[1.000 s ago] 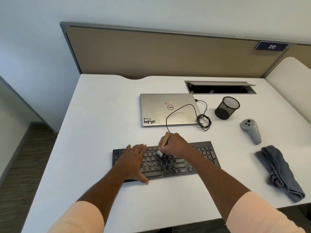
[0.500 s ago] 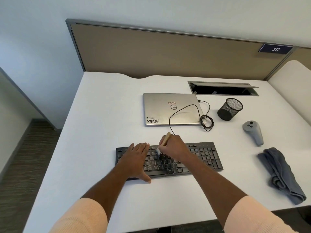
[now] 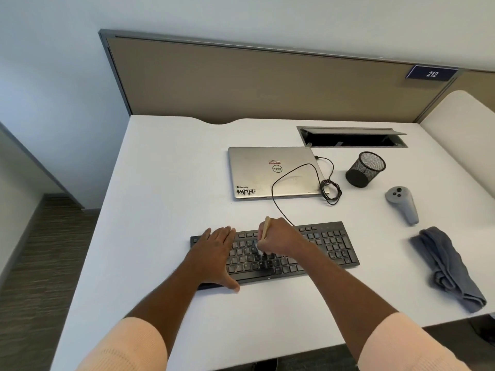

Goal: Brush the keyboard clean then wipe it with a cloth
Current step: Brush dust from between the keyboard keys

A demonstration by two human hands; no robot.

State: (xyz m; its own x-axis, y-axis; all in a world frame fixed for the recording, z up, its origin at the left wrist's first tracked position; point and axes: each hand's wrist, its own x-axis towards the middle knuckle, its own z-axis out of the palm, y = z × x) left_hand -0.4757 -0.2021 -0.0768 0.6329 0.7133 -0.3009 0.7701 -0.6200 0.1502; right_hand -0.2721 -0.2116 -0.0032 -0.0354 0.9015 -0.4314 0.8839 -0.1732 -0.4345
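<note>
Keyboard, black, lies near the front of the white desk, with 2 hands on it. The left hand rests flat over its left end, fingers straight and together, thumb spread along the front edge. The right hand is clenched round a brush. Its pale wooden handle sticks up out of the fist and its pale tip touches the middle keys, just beside the left hand. A grey cloth lies crumpled on the desk right of the keyboard, apart from it and from both hands. Behind the keyboard rests a closed silver laptop with a black cable looping across its lid. Right of the laptop sit a black mesh cup and a grey controller. A plaque on the partition reads 212.
</note>
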